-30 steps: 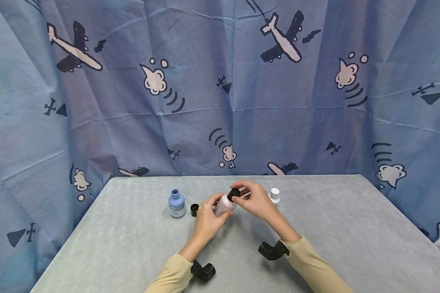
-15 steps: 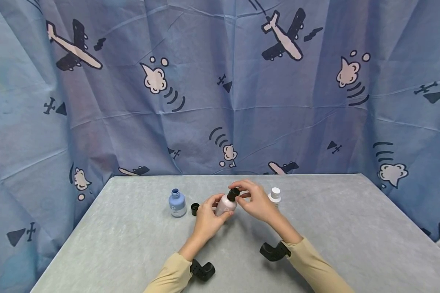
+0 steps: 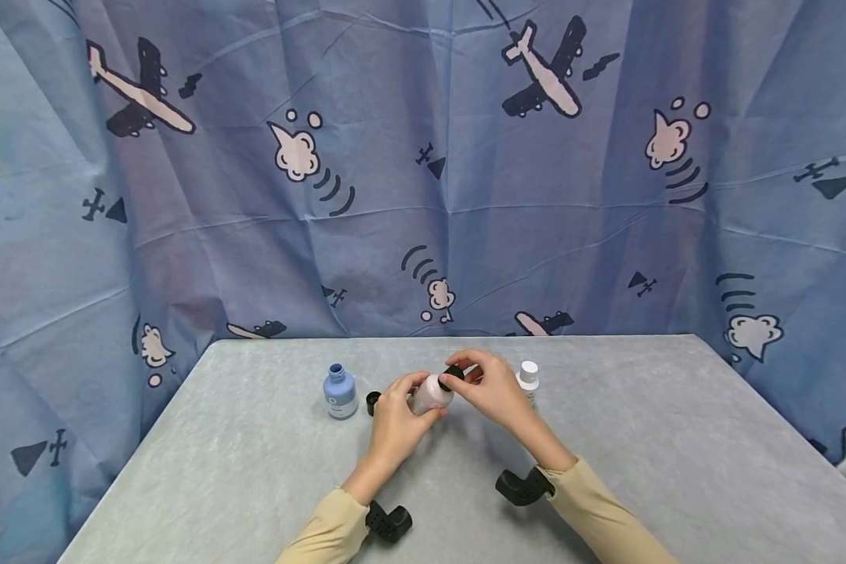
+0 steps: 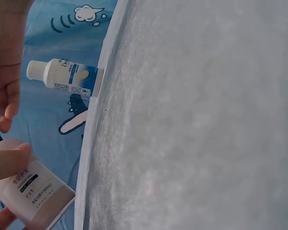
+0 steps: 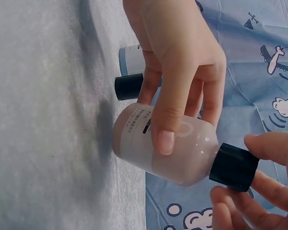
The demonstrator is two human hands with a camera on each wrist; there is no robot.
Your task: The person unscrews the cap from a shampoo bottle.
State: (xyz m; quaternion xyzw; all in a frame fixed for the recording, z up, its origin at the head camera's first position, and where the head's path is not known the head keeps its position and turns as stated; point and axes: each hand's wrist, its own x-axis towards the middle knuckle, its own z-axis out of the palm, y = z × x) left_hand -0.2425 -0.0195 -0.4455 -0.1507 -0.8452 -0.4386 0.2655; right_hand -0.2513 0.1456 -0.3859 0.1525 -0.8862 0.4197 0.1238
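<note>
My left hand (image 3: 398, 419) grips a pale pink bottle (image 5: 170, 146) round its body, thumb across the label. The bottle leans with its top toward my right hand (image 3: 497, 392). On its neck sits a black cap (image 5: 234, 166), pinched between my right thumb and fingers. Whether the bottle's base touches the table cannot be told. Just left of the left hand, a second black cap (image 3: 372, 403) lies loose on the table, partly hidden by that hand. Beyond the right hand a white bottle (image 4: 69, 76) with a white cap stands upright, partly covered in the head view.
A blue bottle (image 3: 341, 395) with an uncapped neck stands upright at the left, beside the loose cap. The grey cloth-covered table (image 3: 641, 439) reaches back to a blue curtain (image 3: 381, 157) printed with airplanes. Each wrist wears a black camera mount (image 3: 389, 523).
Half a second ago my right fingers were loosened around the cap on the pink bottle; now thumb and fingers press on it again. The bottle leans a little more to the right.
</note>
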